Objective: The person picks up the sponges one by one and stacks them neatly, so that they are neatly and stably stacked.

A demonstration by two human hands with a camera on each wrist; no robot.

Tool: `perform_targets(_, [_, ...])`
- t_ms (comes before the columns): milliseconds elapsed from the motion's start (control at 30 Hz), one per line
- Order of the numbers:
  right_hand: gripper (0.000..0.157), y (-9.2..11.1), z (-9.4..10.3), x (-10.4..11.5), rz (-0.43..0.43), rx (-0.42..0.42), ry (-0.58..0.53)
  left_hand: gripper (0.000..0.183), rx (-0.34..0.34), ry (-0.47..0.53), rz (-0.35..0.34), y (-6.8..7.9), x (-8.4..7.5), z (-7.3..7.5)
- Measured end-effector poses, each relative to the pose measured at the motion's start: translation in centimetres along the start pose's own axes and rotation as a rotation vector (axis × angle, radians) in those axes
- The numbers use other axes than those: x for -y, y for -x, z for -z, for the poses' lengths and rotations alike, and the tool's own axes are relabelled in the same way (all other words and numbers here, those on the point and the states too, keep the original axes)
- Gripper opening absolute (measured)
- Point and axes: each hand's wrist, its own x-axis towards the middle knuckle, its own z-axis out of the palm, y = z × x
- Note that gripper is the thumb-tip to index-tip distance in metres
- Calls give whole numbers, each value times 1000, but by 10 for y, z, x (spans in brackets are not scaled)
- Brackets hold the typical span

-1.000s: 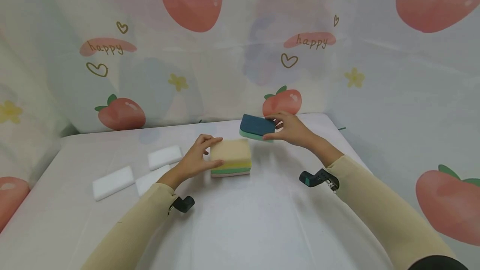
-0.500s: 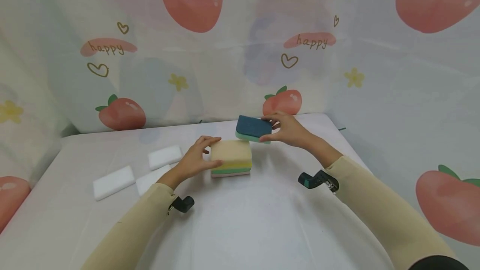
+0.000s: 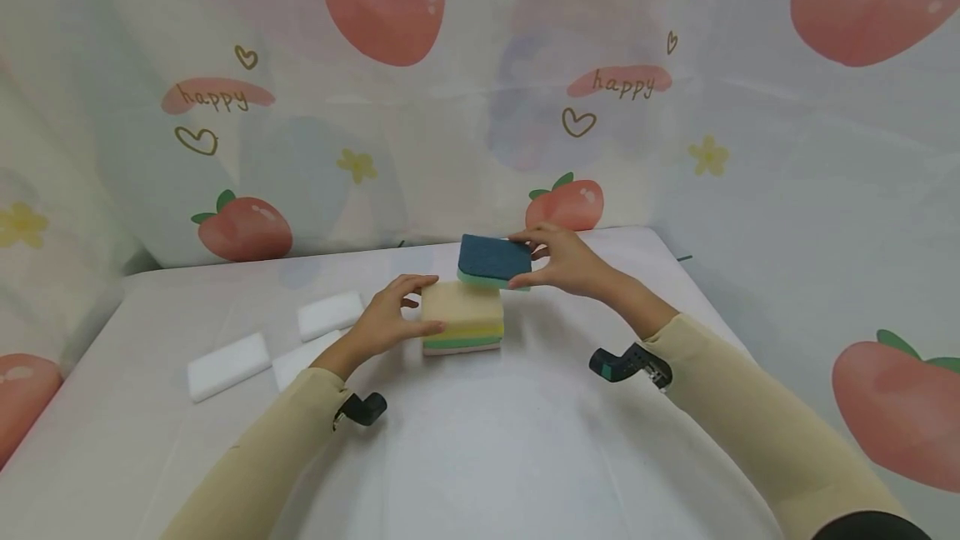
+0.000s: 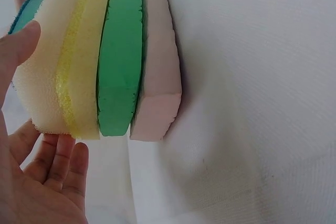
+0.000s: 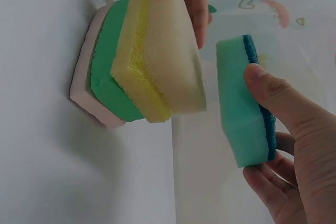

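Near the table's middle stands a stack of sponges, with a cream-and-yellow layered sponge (image 3: 461, 305) on top. Below it lie a green sponge (image 5: 107, 61) and, at the bottom, a pale pink sponge (image 5: 86, 72). My left hand (image 3: 384, 322) holds the stack's upper part at its left side, thumb in front and fingers behind. Between thumb and fingers, my right hand (image 3: 567, 263) pinches a teal sponge with a dark blue scouring side (image 3: 493, 258), blue side up. That sponge hangs above the stack's back right part; the right wrist view shows a gap between them.
Several white rectangular blocks, among them one at the left (image 3: 227, 365) and one farther back (image 3: 328, 315), lie left of the stack on the white-covered table (image 3: 480, 457). A printed curtain (image 3: 465, 107) hangs behind the table's back edge.
My right hand has carried the teal-and-blue sponge leftward and slightly down, from right of the stack to over its back part. My left hand stays at the stack.
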Motion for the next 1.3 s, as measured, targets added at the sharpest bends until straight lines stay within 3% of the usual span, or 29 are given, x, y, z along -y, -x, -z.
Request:
perform_targets(667, [73,-1,-13,13,91,26,-17,81,3,-18,-13,1,-1,0])
perform_targets(1300, [73,-3,-22,20,118,58,-33,81,6,-1,8,-1,2,0])
